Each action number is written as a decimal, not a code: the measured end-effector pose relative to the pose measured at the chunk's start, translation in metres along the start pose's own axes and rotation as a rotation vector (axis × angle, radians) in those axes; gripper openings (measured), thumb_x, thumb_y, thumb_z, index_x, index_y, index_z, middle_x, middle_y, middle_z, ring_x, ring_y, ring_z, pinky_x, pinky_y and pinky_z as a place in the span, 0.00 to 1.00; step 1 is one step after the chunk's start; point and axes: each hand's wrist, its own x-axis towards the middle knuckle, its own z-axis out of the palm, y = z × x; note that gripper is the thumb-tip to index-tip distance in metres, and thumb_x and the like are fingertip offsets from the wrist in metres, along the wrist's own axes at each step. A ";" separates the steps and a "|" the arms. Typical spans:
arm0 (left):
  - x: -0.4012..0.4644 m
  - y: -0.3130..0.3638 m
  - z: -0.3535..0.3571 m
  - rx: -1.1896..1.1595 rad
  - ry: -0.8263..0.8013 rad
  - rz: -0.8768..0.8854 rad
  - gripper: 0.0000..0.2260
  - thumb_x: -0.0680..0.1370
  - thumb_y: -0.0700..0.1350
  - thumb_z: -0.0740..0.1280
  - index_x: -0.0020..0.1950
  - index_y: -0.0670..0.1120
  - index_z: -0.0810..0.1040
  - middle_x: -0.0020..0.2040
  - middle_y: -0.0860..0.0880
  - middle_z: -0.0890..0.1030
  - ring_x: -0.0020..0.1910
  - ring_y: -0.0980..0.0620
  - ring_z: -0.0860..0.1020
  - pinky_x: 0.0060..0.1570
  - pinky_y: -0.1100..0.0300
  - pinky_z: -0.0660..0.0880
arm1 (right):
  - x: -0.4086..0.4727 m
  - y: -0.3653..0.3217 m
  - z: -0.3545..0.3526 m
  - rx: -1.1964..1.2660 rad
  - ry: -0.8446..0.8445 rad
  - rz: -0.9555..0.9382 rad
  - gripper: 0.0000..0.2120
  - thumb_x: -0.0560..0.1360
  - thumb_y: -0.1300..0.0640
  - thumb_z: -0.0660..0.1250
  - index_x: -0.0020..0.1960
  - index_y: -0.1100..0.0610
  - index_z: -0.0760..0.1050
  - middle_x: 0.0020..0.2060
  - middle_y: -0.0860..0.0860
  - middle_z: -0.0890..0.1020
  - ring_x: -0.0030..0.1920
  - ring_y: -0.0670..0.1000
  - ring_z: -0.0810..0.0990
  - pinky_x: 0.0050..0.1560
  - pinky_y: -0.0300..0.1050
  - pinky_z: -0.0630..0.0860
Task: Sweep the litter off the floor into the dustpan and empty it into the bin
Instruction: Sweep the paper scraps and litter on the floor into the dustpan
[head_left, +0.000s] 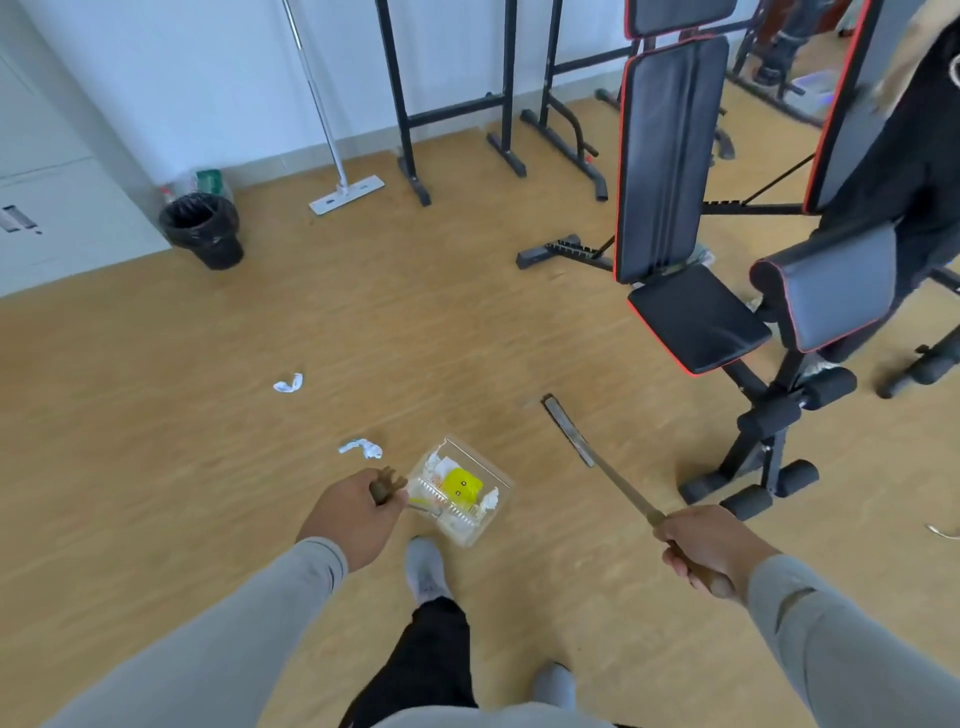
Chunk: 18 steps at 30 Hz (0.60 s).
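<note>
No text or number can be read anywhere; the dark plate on the cabinet (18, 218) (far left of the frame) perhaps carries print, too blurred.

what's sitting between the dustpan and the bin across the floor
Nothing visible blocks the way. From the clear dustpan to the black bin there is open wood floor. Two crumpled paper scraps lie near that line, still to be swept. The mop and weight bench stand off to the side.
</note>
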 end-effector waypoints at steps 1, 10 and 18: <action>0.016 0.000 -0.004 0.002 -0.003 0.001 0.09 0.77 0.57 0.67 0.53 0.54 0.79 0.42 0.53 0.83 0.40 0.50 0.82 0.45 0.53 0.81 | 0.006 -0.012 0.001 0.006 0.010 0.013 0.16 0.80 0.60 0.63 0.58 0.73 0.78 0.27 0.59 0.77 0.24 0.55 0.69 0.26 0.45 0.66; 0.171 0.017 -0.041 0.062 -0.178 0.091 0.13 0.80 0.57 0.65 0.61 0.53 0.77 0.40 0.55 0.81 0.35 0.53 0.79 0.37 0.58 0.74 | 0.037 -0.128 0.033 0.092 0.108 0.183 0.11 0.82 0.59 0.62 0.49 0.67 0.77 0.27 0.58 0.75 0.24 0.52 0.67 0.24 0.43 0.64; 0.263 0.047 -0.038 0.058 -0.291 0.079 0.10 0.79 0.57 0.65 0.54 0.53 0.78 0.41 0.52 0.81 0.37 0.50 0.80 0.36 0.57 0.76 | 0.070 -0.196 0.041 0.160 0.128 0.262 0.12 0.82 0.57 0.62 0.49 0.65 0.79 0.25 0.56 0.76 0.20 0.50 0.68 0.20 0.39 0.66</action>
